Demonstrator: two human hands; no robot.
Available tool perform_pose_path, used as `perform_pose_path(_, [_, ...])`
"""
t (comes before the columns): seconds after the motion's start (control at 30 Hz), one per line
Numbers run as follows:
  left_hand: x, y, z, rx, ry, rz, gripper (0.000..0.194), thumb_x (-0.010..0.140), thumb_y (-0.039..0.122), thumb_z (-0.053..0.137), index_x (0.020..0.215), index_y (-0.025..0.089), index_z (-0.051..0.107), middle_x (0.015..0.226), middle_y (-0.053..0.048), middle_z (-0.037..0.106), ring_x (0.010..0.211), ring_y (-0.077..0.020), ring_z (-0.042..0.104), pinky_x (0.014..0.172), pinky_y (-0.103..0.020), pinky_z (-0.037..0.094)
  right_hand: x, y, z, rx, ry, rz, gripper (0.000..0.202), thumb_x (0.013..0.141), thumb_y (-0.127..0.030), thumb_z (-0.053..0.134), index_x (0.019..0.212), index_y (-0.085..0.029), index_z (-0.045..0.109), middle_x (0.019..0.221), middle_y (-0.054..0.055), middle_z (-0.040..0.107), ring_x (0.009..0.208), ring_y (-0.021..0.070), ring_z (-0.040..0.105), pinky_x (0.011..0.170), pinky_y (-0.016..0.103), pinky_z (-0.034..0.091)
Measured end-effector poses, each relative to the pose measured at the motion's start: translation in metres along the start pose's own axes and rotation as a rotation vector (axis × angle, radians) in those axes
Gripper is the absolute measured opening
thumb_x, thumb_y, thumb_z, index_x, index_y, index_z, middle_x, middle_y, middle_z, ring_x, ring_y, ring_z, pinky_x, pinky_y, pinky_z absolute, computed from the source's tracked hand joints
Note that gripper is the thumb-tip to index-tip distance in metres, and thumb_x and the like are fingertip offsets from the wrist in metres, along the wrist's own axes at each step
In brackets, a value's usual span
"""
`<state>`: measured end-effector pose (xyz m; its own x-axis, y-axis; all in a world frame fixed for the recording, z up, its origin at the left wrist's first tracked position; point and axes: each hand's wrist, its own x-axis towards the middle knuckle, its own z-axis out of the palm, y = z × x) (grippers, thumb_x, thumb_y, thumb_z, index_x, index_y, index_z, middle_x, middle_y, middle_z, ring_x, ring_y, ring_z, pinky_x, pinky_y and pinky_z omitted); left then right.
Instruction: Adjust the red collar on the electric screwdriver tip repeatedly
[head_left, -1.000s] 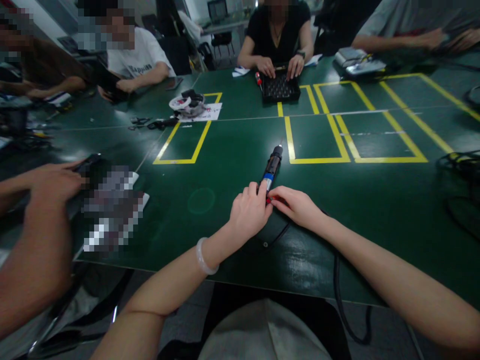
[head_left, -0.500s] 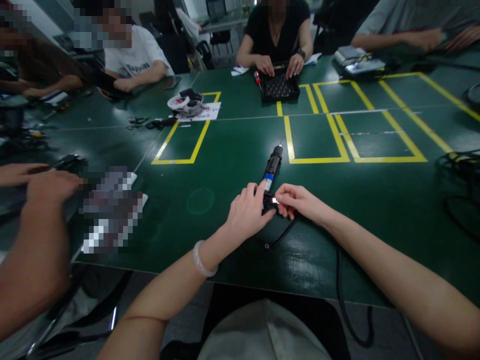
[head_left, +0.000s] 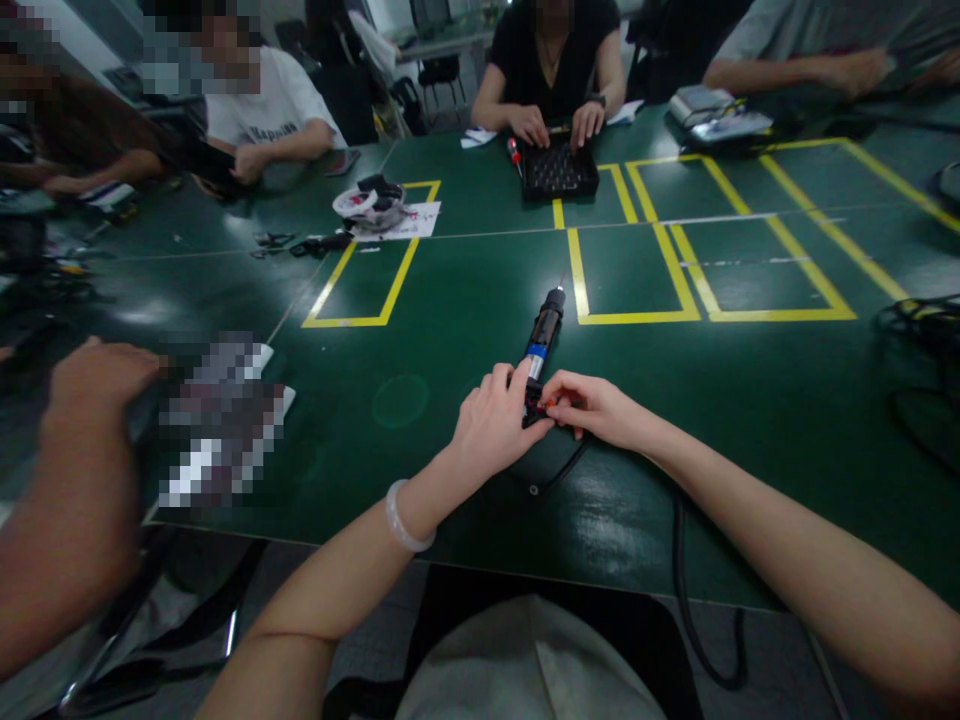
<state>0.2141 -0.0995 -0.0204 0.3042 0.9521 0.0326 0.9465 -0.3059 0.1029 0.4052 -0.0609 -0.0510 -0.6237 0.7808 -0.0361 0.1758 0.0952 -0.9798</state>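
An electric screwdriver (head_left: 545, 335) with a black body, a blue band and a thin bit lies on the green table, its tip pointing away from me. My left hand (head_left: 495, 415) grips its lower end, fingers over the silver section and thumb on the near side. There the casing looks opened, with dark and reddish inner parts showing. Close against it, my right hand (head_left: 589, 405) pinches a small orange-red part (head_left: 547, 404), too small to name. A black cable (head_left: 562, 472) with a round end lies below my hands.
Yellow tape (head_left: 637, 320) marks rectangles on the table (head_left: 465, 290). Across it, a person works at a black tray (head_left: 559, 175) beside a red screwdriver (head_left: 514, 152). Left of me are a co-worker's arm (head_left: 90, 450) and blurred packets (head_left: 225, 420). Coiled black cables (head_left: 926, 340) lie right.
My right hand has shifted slightly left, closer to the screwdriver's lower end. The shiny white spot at its fingertips is gone and an orange-red part shows. My left hand stays put.
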Motion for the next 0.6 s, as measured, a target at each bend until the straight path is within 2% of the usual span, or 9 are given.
perform_pose_path(0.07, [0.0001, 0.0003, -0.0003, -0.001, -0.004, 0.001, 0.076, 0.088, 0.053, 0.063, 0.149, 0.022, 0.03, 0.122, -0.01, 0.051, 0.106, -0.0254, 0.059, 0.081, -0.034, 0.051, -0.0011, -0.002, -0.0002, -0.096, 0.018, -0.013, 0.017, 0.086, -0.026, 0.064, 0.099, -0.019, 0.057, 0.079, -0.001, 0.059, 0.064, 0.0119, 0.057, 0.048, 0.021, 0.048])
perform_pose_path(0.17, [0.0002, 0.001, -0.0011, -0.004, -0.004, 0.002, 0.075, 0.088, 0.053, 0.063, 0.148, 0.021, 0.031, 0.121, -0.01, 0.052, 0.107, -0.0256, 0.059, 0.081, -0.034, 0.051, -0.0011, -0.0041, -0.0019, -0.228, 0.044, -0.012, 0.012, 0.086, -0.023, 0.063, 0.095, -0.019, 0.056, 0.072, -0.002, 0.059, 0.061, 0.0117, 0.057, 0.053, 0.022, 0.045])
perform_pose_path(0.3, [0.0003, 0.0018, -0.0016, 0.001, -0.006, -0.007, 0.074, 0.088, 0.053, 0.063, 0.148, 0.022, 0.032, 0.121, -0.01, 0.051, 0.107, -0.0255, 0.059, 0.082, -0.034, 0.051, 0.0005, -0.0042, -0.0034, -0.344, 0.097, -0.1, 0.006, 0.084, -0.022, 0.064, 0.087, -0.019, 0.06, 0.077, 0.0, 0.06, 0.066, 0.0127, 0.057, 0.061, 0.025, 0.044])
perform_pose_path(0.6, [0.0021, 0.0043, -0.0029, 0.028, -0.013, -0.019, 0.072, 0.089, 0.056, 0.061, 0.146, 0.022, 0.035, 0.122, -0.011, 0.052, 0.107, -0.0262, 0.059, 0.083, -0.034, 0.051, 0.0009, 0.0017, 0.0004, -0.131, 0.054, 0.006, 0.009, 0.084, -0.026, 0.063, 0.089, -0.019, 0.059, 0.073, 0.0, 0.061, 0.064, 0.0131, 0.059, 0.051, 0.022, 0.049])
